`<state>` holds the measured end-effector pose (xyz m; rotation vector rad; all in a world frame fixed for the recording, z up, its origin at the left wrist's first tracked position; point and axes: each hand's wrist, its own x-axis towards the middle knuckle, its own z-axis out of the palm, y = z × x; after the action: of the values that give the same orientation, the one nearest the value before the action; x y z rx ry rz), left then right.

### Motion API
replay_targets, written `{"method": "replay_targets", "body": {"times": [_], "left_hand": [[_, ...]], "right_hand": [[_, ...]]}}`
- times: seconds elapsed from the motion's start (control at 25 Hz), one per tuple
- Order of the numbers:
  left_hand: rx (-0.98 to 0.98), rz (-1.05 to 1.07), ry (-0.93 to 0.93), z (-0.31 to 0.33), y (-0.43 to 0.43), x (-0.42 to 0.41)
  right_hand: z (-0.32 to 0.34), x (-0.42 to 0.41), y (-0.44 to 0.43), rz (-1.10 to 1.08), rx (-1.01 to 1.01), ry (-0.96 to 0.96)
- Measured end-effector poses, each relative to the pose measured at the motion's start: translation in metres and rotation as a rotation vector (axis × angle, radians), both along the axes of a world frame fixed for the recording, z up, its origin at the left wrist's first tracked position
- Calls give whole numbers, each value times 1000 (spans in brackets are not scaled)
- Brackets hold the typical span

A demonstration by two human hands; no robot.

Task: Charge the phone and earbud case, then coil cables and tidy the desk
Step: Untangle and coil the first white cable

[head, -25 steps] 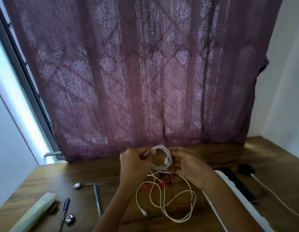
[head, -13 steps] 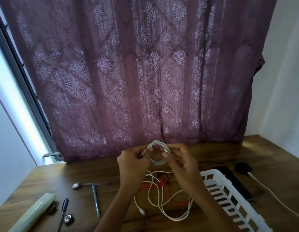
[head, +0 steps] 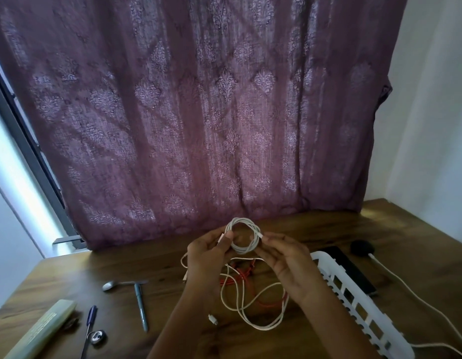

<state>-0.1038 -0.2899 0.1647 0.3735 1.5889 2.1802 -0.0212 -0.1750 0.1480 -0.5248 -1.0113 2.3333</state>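
The wooden worktop (head: 69,275) is carrying a loose tangle of white and red cables (head: 244,277). Left of the tangle, a spoon (head: 109,285), a teal pen (head: 141,307), a blue pen (head: 90,320) and a pale box (head: 41,330) are lying; right of it, a white basket (head: 354,304) and a dark phone (head: 354,270) are resting.

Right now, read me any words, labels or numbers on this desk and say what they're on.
Pale green box: faint print along its top, too blurred to read.
Teal pen: no readable marking.
White cable coil, white basket: no text visible.
Nothing can be quoted.
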Motion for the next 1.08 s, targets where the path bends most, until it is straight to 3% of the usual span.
{"method": "replay_targets", "body": {"times": [0.24, 0.4, 0.6, 0.76, 0.92, 1.08], "left_hand": [[26, -127, -109, -22, 23, 15], [-185, -237, 68, -53, 52, 31], [-430, -433, 229, -102, 85, 66], [-562, -487, 379, -133, 108, 93], [-612, -377, 443, -155, 131, 104], [-683, -313, 600, -187, 141, 112]], "right_hand": [[-16, 28, 20, 22, -115, -73], [-31, 64, 39, -103, -32, -232], [-45, 125, 65, -247, 299, -612], [-66, 159, 99, -192, 757, -944], [-81, 163, 132, -48, 944, -1054], [-102, 145, 150, 250, 1205, -1022]]}}
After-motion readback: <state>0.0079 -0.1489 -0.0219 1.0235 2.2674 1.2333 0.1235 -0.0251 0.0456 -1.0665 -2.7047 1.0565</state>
